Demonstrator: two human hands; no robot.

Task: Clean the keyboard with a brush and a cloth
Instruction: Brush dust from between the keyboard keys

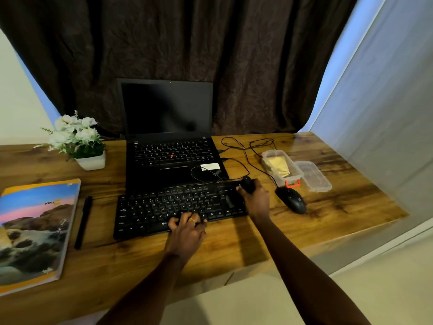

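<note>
Head view shows the black keyboard (164,207) flat on the tabletop (117,266). We judge it light, rigid and apt to slide, so our left hand (187,227) rests bent fingers on its front keys, gripping nothing. Our right hand (256,198) curls round a small dark brush (248,184) at the right end. The soft yellow cloth (282,168) sits in a clear tub (269,153).

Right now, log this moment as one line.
left hand: rests on keyboard front edge | right hand: grips brush at keyboard's right end | mouse: right of keyboard, untouched
</note>
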